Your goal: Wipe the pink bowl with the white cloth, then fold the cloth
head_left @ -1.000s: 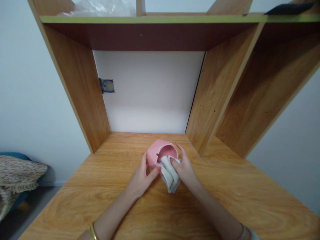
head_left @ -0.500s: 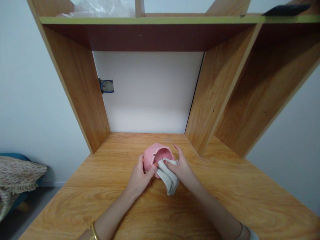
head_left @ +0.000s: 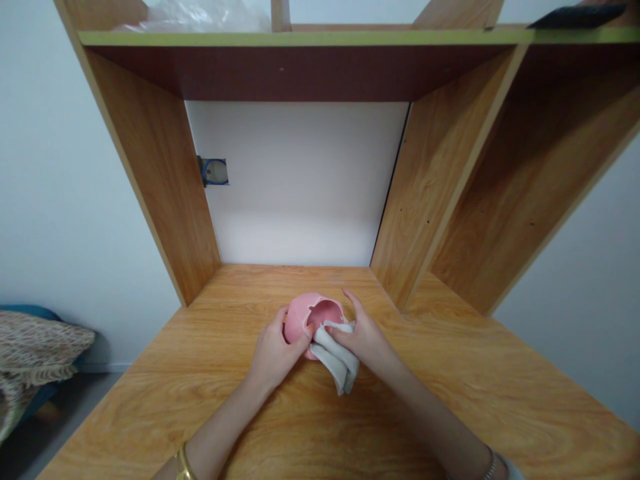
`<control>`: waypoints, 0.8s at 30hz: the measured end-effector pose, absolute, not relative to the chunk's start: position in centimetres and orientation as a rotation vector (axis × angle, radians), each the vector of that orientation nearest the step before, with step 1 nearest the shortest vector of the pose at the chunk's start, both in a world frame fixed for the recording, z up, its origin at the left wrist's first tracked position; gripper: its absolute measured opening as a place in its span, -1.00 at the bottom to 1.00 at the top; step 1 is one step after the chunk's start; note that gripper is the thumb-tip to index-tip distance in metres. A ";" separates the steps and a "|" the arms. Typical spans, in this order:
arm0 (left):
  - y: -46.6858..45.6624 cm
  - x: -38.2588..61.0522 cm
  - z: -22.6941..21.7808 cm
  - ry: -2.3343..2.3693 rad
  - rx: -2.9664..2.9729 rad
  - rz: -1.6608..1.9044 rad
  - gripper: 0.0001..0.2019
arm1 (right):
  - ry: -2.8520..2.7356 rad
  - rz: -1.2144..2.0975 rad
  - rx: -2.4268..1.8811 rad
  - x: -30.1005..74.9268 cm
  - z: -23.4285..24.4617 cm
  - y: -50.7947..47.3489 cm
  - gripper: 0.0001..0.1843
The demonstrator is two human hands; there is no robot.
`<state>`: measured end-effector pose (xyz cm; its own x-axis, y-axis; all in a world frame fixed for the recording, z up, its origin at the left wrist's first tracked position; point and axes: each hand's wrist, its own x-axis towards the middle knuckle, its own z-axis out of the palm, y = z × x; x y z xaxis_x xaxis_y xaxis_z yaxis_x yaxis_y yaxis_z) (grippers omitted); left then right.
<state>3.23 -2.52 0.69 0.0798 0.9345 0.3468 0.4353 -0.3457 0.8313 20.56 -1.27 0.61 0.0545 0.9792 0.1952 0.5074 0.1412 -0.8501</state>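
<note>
A rounded pink bowl-like pot [head_left: 299, 313] with notches in its rim is tilted so its opening faces me and to the right. Around its left side my left hand [head_left: 277, 347] is closed, thumb at the rim. A folded pale grey cloth [head_left: 336, 360] is pinched in my right hand [head_left: 361, 333], its upper part at the pot's opening and its loose end hanging down over the front. My right index finger points up, apart from the rim. The right fingers behind the cloth are partly hidden.
The wooden desktop [head_left: 210, 413] spreads under my hands. Upright panels [head_left: 145, 173] and a green-edged shelf [head_left: 320, 39] frame the back, with a plastic bag [head_left: 210, 17] on top. A wall socket opening [head_left: 215, 172] is at back left; a woven blanket [head_left: 40, 343] hangs at far left.
The pot has shifted slightly down and left in my hands. The cloth and right hand have moved a little with it; both grips stay the same.
</note>
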 end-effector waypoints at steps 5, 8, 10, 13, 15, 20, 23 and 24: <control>-2.5 3.0 0.8 1.382 1.882 1.175 -0.61 | -1.670 0.631 -1.553 20.7 0.8 -1.4 -0.16; -2.4 2.9 0.8 1.393 1.913 1.145 -0.62 | -1.720 0.634 -1.532 20.7 0.6 -1.5 -0.16; -2.3 2.8 0.8 1.370 1.934 1.131 -0.62 | -1.746 0.661 -1.505 20.7 0.5 -1.5 -0.15; -2.2 2.5 1.0 1.322 1.968 1.101 -0.65 | -1.777 0.703 -1.456 20.8 0.4 -1.6 -0.15; -2.1 2.4 1.0 1.308 1.980 1.084 -0.65 | -1.783 0.706 -1.427 20.8 0.3 -1.7 -0.17; -2.1 2.6 1.0 1.273 1.955 1.110 -0.66 | -1.718 0.755 -1.374 20.8 -0.1 -1.5 -0.27; -2.1 2.8 0.9 1.205 1.906 1.134 -0.64 | -1.638 0.824 -1.351 20.7 -0.3 -1.3 -0.29; -2.1 2.8 0.9 1.192 1.892 1.152 -0.62 | -1.611 0.842 -1.349 20.7 -0.3 -1.3 -0.30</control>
